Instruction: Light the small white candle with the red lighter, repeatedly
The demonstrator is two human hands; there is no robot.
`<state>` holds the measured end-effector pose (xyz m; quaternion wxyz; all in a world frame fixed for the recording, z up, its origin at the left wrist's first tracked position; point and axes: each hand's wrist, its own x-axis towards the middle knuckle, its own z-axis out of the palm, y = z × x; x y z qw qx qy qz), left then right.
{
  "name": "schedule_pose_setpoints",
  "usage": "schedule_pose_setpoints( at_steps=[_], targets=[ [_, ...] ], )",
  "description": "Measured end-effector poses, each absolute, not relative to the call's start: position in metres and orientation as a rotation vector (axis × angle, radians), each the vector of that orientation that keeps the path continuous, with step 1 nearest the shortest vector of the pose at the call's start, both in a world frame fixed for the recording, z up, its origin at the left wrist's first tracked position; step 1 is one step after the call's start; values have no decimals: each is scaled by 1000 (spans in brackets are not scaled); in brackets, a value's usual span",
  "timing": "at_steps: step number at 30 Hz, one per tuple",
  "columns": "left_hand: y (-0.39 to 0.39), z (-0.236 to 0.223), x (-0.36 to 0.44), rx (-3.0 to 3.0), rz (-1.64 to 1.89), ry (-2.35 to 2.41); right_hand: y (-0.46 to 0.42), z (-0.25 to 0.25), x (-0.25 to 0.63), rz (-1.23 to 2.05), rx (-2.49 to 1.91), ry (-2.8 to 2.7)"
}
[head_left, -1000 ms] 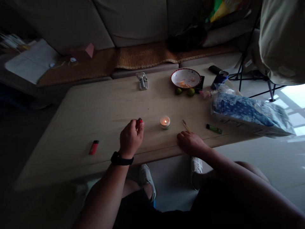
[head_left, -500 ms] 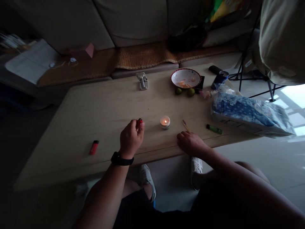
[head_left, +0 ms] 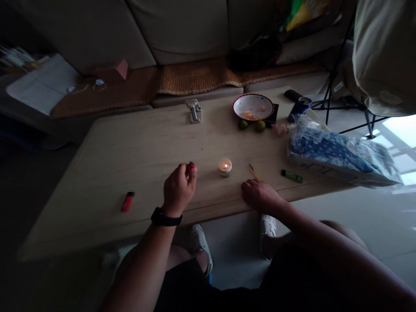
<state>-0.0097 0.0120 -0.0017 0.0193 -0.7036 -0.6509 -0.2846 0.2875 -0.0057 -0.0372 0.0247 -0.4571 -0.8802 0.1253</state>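
My left hand [head_left: 178, 189] is closed around a red lighter [head_left: 190, 165], whose top shows above my fingers. It hovers over the wooden table [head_left: 143, 147], just left of a small lit candle [head_left: 225, 166] in a glass cup. My right hand [head_left: 260, 195] rests curled on the table's near edge, right of the candle. Thin yellow sticks [head_left: 253, 171] lie just past its fingertips; I cannot see whether it grips them. A black watch sits on my left wrist.
A second red lighter [head_left: 128, 201] lies at the left, a green lighter [head_left: 292, 176] at the right. A blue patterned plastic pack [head_left: 338, 154], a bowl [head_left: 253, 106] with two limes, a can [head_left: 301, 105] and a small metal clip [head_left: 194, 111] stand farther back. A sofa runs behind.
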Motion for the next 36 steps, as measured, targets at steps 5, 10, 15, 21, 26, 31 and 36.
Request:
schedule_pose_setpoints(
  at_steps=[5, 10, 15, 21, 26, 31, 36],
  targets=[
    [12, -2, -10, -2182, -875, -2037, -5, -39, 288, 391, -1416, -2729],
    [12, -2, -10, -2193, -876, -2031, -5, -38, 287, 405, -1430, -2731],
    [12, -3, -10, -2199, -871, -2023, -5, -40, 287, 399, -1453, -2729],
    [12, -4, -10, -2189, -874, -2006, -6, -41, 287, 402, -1445, -2720],
    [12, -5, -10, -2207, -872, -2006, -7, -38, 287, 427, -1456, -2709],
    [12, -7, -10, -2204, -852, -2009, -8, -34, 286, 432, -1433, -2717],
    [12, -9, -10, -2224, -834, -2053, -7, -35, 286, 432, -1438, -2722]
  ],
)
